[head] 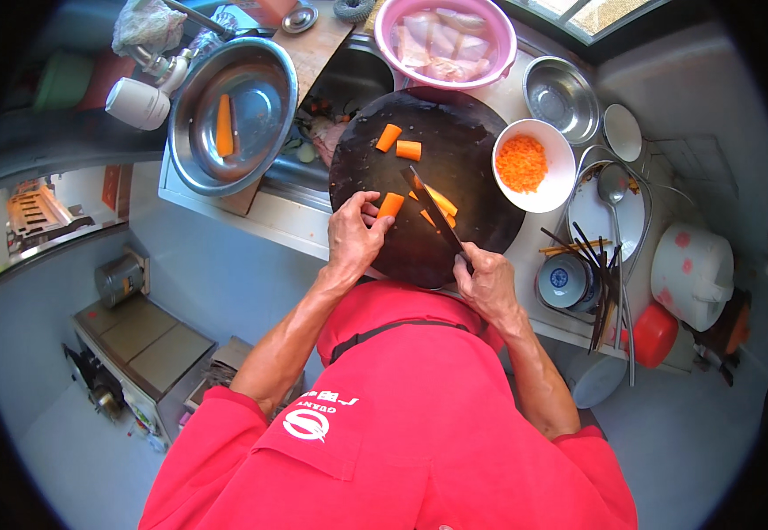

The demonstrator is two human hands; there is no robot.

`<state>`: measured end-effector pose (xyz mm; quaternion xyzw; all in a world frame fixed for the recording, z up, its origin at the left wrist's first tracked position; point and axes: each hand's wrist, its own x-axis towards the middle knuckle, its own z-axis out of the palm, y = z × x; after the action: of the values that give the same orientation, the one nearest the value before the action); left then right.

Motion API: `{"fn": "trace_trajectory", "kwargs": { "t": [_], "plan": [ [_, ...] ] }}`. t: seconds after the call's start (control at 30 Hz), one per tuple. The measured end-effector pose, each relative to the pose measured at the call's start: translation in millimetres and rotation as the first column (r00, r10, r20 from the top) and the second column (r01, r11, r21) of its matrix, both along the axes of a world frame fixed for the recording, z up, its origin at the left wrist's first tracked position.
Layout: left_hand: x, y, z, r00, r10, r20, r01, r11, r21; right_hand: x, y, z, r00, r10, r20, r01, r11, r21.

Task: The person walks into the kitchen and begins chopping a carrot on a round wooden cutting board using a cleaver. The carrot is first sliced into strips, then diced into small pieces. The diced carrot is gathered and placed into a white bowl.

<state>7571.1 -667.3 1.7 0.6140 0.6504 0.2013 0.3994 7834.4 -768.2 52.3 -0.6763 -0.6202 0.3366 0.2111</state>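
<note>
My left hand (pixel 357 232) holds a short carrot piece (pixel 390 206) between thumb and fingers on a round dark chopping board (pixel 377 258). In my right hand (pixel 487 275) is the handle of a kitchen knife (pixel 438 213), its blade angled up and left over the board. Sliced carrot (pixel 442 201) lies beside and partly behind the blade. Two more carrot chunks (pixel 389 138) (pixel 408 150) rest farther back on the board. At the board's right edge stands a white bowl (pixel 556 192) with finely chopped carrot (pixel 521 163) in it.
Left of the sink (pixel 291 173) sits a steel basin (pixel 182 132) holding a long carrot piece (pixel 224 126). Behind the board, a pink basin (pixel 384 40) contains raw meat pieces in liquid. Steel and white bowls, chopsticks (pixel 599 285), a ladle (pixel 614 182) and a rice cooker (pixel 692 275) stand to the right.
</note>
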Motion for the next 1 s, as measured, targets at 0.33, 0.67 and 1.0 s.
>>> {"fn": "trace_trajectory", "kwargs": {
  "t": [0.33, 0.67, 1.0],
  "plan": [
    [-2, 13, -1, 0.994, 0.112, -0.007, -0.111, 0.984, -0.139, -10, -1, -6, 0.999, 0.042, -0.023, -0.043, 0.999, -0.034],
    [-7, 10, -17, 0.969, 0.220, 0.116, -0.193, 0.959, -0.210, -25, 13, 0, 0.994, 0.038, -0.106, -0.047, 0.996, -0.076],
    [-2, 10, -13, 0.985, 0.114, 0.128, -0.099, 0.988, -0.121, -11, 6, -11, 0.997, 0.002, -0.077, -0.009, 0.997, -0.082]
  ]
}}
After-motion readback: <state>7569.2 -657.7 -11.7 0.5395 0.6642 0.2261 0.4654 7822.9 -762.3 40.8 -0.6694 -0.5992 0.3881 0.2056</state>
